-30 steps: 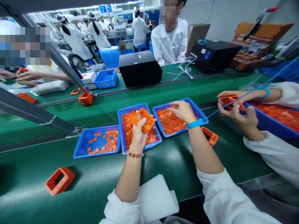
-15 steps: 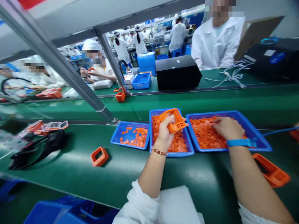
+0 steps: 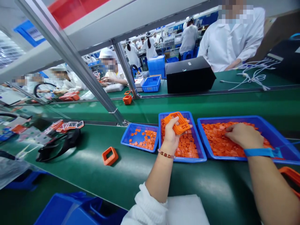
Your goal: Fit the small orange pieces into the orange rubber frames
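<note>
My left hand [image 3: 171, 132] grips an orange plastic frame [image 3: 180, 124] with slots in it, held above the middle blue bin [image 3: 202, 157]. Small flat orange pieces [image 3: 187, 147] fill much of that bin. My right hand [image 3: 246, 136] reaches down into the right blue bin [image 3: 284, 148], its fingers drawn together at the heap of orange pieces [image 3: 217, 137]. Whatever lies between those fingertips is hidden. To the left, a smaller blue bin [image 3: 126, 142] contains scattered orange pieces [image 3: 146, 139].
An orange frame [image 3: 110, 156] lies on the green bench [image 3: 89, 175], left of the bins. Another orange frame [image 3: 290, 175] is partly behind my right forearm. A black strap [image 3: 63, 145] and a metal post [image 3: 79, 72] are leftward. Co-workers sit across the bench.
My view has turned left, so the bench and bins appear farther right. The left hand keeps the orange frame, tilted slightly differently. My right hand remains at the pieces in the right bin.
</note>
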`<state>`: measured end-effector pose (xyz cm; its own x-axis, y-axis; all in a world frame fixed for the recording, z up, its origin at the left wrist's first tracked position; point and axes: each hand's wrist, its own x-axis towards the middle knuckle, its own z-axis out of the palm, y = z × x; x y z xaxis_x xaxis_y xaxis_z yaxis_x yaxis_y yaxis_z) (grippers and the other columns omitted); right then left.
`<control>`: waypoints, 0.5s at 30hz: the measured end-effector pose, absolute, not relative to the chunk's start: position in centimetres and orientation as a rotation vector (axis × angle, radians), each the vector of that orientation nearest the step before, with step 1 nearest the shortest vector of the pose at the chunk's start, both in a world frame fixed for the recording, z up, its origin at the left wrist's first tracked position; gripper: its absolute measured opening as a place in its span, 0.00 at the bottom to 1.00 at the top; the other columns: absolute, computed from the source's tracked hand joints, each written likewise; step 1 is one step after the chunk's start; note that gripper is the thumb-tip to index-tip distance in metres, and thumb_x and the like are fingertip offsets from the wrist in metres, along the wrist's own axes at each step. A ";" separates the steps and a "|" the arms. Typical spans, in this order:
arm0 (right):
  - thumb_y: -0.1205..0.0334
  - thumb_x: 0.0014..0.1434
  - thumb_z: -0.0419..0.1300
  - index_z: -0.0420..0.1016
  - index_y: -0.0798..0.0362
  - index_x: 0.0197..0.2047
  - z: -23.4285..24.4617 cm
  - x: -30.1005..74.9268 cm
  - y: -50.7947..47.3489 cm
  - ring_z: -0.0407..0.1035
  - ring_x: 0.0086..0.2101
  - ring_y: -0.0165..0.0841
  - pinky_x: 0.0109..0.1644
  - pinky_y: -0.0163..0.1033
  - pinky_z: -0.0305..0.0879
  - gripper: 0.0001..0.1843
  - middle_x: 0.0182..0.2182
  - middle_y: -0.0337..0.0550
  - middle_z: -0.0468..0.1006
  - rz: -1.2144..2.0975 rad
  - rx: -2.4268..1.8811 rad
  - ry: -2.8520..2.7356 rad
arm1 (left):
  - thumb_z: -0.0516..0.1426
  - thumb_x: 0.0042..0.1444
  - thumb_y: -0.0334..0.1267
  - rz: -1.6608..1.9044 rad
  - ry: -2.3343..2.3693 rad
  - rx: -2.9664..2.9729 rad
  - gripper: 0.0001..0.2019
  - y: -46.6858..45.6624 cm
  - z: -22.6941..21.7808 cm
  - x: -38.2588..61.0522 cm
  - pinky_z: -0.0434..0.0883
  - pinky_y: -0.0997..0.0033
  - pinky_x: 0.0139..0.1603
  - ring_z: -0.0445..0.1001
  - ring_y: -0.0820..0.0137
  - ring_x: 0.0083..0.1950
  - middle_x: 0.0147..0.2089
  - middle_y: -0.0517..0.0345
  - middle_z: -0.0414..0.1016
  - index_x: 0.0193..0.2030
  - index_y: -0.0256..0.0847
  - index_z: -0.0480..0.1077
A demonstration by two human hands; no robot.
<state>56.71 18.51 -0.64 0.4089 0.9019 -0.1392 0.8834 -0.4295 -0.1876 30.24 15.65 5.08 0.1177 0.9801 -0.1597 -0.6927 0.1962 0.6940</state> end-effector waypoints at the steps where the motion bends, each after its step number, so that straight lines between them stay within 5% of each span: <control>1: 0.58 0.54 0.63 0.84 0.49 0.43 -0.6 56.7 18.5 0.74 0.46 0.57 0.42 0.50 0.67 0.14 0.45 0.61 0.80 0.340 -2.555 -1.640 | 0.61 0.50 0.45 1.309 0.687 0.520 0.13 15.7 5.1 30.3 0.68 0.75 0.23 0.79 0.64 0.31 0.34 0.48 0.79 0.31 0.35 0.69; 8: 0.59 0.51 0.62 0.85 0.49 0.42 -0.3 57.3 18.1 0.74 0.31 0.46 0.30 0.46 0.57 0.16 0.40 0.65 0.80 0.301 -2.430 -1.643 | 0.61 0.51 0.44 1.328 0.699 0.524 0.15 15.9 4.8 30.0 0.68 0.75 0.24 0.80 0.63 0.32 0.35 0.49 0.79 0.38 0.32 0.72; 15: 0.62 0.42 0.67 0.85 0.50 0.26 -1.0 57.7 18.2 0.52 0.16 0.26 0.25 0.42 0.50 0.05 0.26 0.56 0.78 0.276 -2.221 -1.630 | 0.61 0.50 0.44 1.345 0.725 0.531 0.15 15.7 5.1 30.0 0.68 0.74 0.24 0.80 0.62 0.32 0.34 0.49 0.79 0.37 0.32 0.72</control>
<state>57.72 18.18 -0.98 0.3117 0.9483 0.0602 0.8757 -0.2621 -0.4056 30.02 15.74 5.08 0.0661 0.9846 -0.1617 -0.6764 0.1633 0.7182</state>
